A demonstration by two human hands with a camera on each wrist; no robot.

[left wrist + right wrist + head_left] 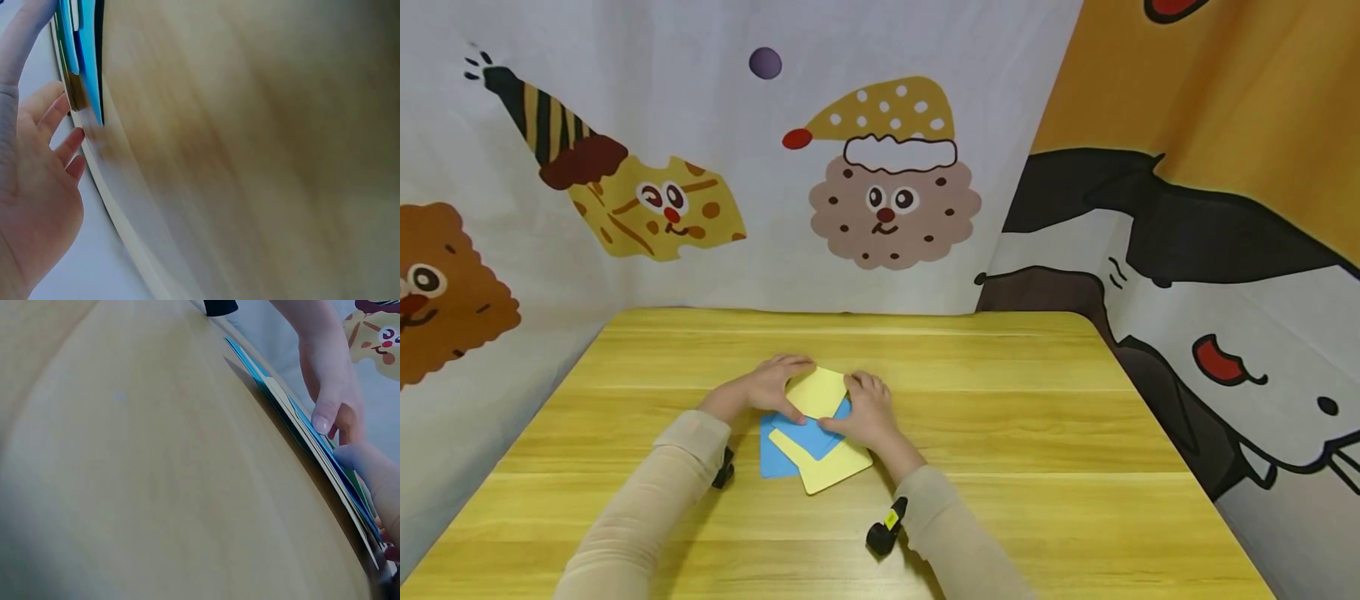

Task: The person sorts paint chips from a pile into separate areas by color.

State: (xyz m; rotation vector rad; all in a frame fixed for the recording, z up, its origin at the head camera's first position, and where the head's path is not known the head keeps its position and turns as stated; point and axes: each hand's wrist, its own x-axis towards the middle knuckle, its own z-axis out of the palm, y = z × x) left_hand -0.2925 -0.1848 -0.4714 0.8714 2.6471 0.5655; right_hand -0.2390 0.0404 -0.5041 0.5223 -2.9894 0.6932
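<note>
Yellow and blue sheets, thin like paper or card, overlap in a loose pile at the middle of the table in the head view. My left hand [772, 387] holds the top yellow sheet [817, 392] by its left side, thumb at the near edge and fingers at the far edge. On the opposite side, my right hand [869, 412] grips it the same way. Below it lie a blue sheet [809, 438], another yellow sheet [837, 468] and a blue corner [775, 456]. In the right wrist view both thumbs touch the pile [294, 412]; some fingertips are hidden.
The wood-grain table [1037, 450] stretches out on all sides of the pile. Behind it hangs a white cloth [700, 100] printed with cartoon figures. A black strap device [886, 529] sits at the right wrist, another [724, 469] at the left.
</note>
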